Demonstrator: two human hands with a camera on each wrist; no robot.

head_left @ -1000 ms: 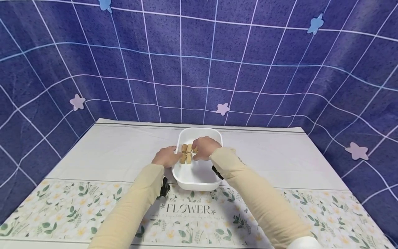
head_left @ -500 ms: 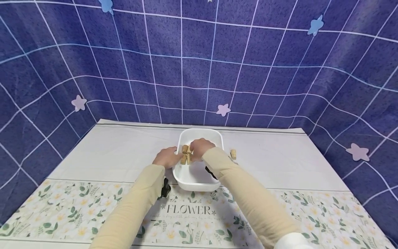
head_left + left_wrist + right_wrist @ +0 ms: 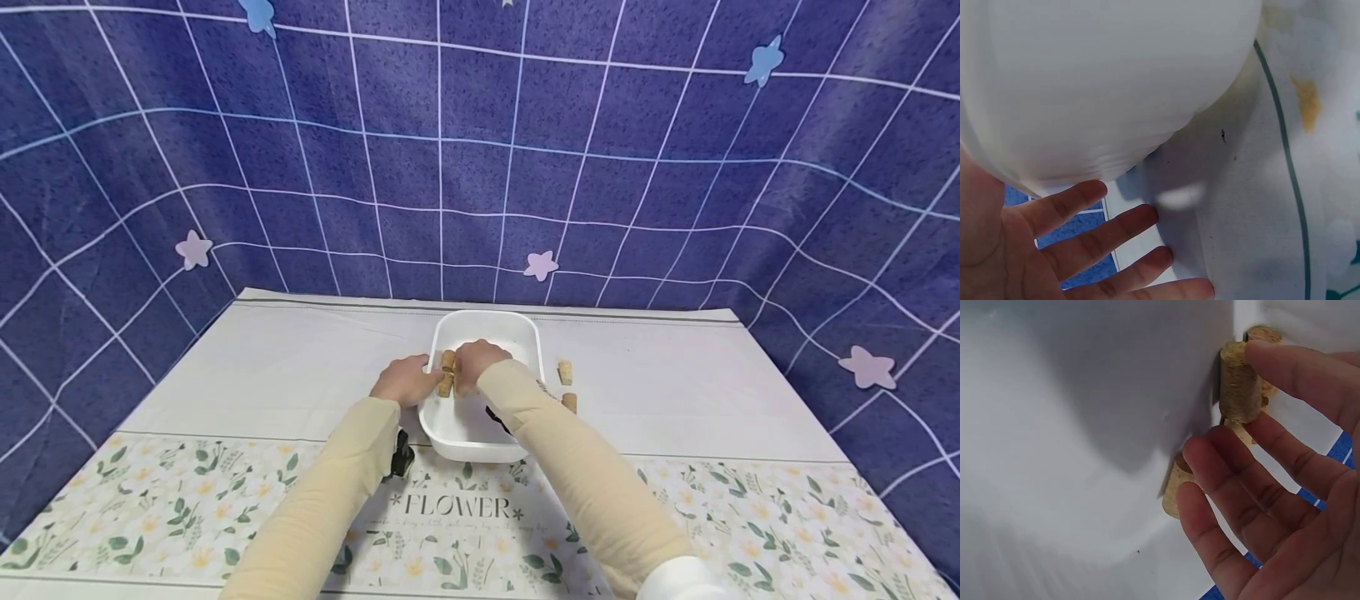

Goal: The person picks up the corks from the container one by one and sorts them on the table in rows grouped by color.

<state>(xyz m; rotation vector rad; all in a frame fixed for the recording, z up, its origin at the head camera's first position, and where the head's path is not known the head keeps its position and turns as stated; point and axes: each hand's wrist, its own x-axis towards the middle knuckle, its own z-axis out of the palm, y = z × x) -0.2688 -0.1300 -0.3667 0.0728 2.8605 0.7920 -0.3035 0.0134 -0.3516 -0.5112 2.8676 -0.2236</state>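
Observation:
A white plastic tub (image 3: 480,452) holds several wine corks along its left part. My left hand (image 3: 408,381) grips the tub's left wall, thumb over the rim, with the other fingers stretched along the outside in the left wrist view. Inside the tub is my right hand (image 3: 480,365); in the right wrist view its thumb and a finger pinch a cork (image 3: 1239,384). To the left of that hand lie two corks, an upper one (image 3: 448,360) and a lower one (image 3: 446,385). Another cork (image 3: 1177,487) sits by its outer fingertips in the right wrist view.
On the tabletop to the right of the tub lie a pale cork (image 3: 565,372) and a browner one (image 3: 570,402), partly behind the right sleeve (image 3: 577,458). A blue gridded curtain (image 3: 480,167) hangs behind the white, flower-printed tablecloth (image 3: 420,558).
My right hand has shifted left inside the tub, covering the second column of corks. Two corks on the table have come out from behind the right sleeve. The left hand stays on the tub.

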